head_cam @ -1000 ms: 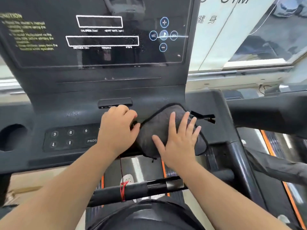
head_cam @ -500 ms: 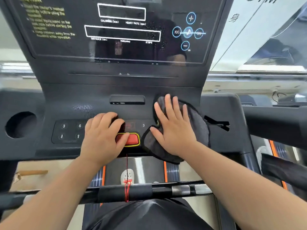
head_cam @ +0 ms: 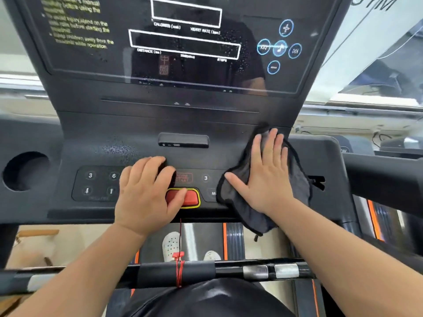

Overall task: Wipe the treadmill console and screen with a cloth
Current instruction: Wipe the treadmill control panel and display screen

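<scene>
The black treadmill console [head_cam: 107, 154] fills the middle of the view, with the dark screen [head_cam: 183, 44] above it showing white boxes and blue round icons. A dark grey cloth [head_cam: 299, 179] lies on the right side of the console. My right hand [head_cam: 267, 177] presses flat on the cloth with straight fingers, fingertips near the foot of the screen housing. My left hand [head_cam: 144, 193] rests on the keypad area with loosely curled fingers, its thumb on the red stop button [head_cam: 190, 200]. Water droplets speckle the console left of centre.
A round cup holder [head_cam: 25, 170] sits at the console's far left. A small port ledge [head_cam: 183, 140] juts out under the screen. A black handlebar [head_cam: 229, 271] with a red cord clip crosses near my body. White shoes stand on the belt below.
My right hand has slid the cloth up and to the right, from the console's lower edge toward the base of the screen housing. My left hand stayed around the red button.
</scene>
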Demonstrator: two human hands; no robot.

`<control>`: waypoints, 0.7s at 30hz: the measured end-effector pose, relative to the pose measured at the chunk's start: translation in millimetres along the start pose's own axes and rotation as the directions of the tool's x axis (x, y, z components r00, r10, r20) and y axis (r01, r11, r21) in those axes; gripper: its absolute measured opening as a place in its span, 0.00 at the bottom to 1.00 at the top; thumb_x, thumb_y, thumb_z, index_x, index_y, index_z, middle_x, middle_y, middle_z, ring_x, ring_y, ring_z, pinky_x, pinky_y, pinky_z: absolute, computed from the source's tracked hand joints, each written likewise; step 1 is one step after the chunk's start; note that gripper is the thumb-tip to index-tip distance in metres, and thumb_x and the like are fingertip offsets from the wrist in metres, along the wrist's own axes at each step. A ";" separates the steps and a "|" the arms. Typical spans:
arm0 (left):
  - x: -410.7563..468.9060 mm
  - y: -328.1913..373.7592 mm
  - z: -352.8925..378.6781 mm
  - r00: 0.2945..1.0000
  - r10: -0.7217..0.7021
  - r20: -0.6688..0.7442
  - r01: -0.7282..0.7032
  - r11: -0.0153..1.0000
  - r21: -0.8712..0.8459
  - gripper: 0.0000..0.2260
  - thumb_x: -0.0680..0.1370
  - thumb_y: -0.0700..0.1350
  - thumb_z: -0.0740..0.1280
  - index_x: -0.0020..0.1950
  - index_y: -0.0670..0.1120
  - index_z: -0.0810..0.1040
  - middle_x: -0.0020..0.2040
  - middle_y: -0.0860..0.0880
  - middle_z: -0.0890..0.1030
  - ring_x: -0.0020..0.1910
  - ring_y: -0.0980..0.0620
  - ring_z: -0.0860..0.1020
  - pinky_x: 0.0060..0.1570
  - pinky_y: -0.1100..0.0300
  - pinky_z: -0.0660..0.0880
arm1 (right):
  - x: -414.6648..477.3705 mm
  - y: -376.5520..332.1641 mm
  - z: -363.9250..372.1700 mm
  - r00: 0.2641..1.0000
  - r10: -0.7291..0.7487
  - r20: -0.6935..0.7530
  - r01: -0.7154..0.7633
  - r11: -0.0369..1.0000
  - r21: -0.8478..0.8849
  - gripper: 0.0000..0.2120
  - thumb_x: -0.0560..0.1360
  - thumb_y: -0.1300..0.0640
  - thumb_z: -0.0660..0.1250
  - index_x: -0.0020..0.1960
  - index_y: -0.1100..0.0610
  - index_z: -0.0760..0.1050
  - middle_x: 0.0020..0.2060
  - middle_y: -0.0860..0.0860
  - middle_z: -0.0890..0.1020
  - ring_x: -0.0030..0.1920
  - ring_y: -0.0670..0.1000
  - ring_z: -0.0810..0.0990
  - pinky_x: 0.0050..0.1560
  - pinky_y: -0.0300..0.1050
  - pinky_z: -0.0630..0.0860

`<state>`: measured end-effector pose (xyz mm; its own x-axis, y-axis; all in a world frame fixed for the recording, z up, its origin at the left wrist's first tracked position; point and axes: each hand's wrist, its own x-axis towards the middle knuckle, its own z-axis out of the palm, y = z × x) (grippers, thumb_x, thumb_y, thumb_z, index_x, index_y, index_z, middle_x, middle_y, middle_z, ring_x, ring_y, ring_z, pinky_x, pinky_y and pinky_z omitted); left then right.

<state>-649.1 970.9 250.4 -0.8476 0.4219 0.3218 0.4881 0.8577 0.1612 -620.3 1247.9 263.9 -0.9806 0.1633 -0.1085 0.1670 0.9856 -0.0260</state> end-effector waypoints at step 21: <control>-0.5 -1.5 0.5 0.999 -0.008 0.042 0.007 1.000 0.014 0.21 0.75 0.60 0.65 0.53 0.43 0.81 0.59 0.42 0.80 0.60 0.37 0.76 0.58 0.43 0.70 | 1.6 4.4 1.0 0.999 0.040 -0.030 -0.039 0.998 0.041 0.47 0.77 0.25 0.47 0.84 0.55 0.44 0.81 0.67 0.41 0.81 0.69 0.40 0.80 0.67 0.46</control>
<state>-649.6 969.5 249.6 -0.8595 0.4270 0.2809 0.4789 0.8648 0.1509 -621.0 1252.4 262.6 -0.9758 0.2039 -0.0792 0.2090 0.9759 -0.0625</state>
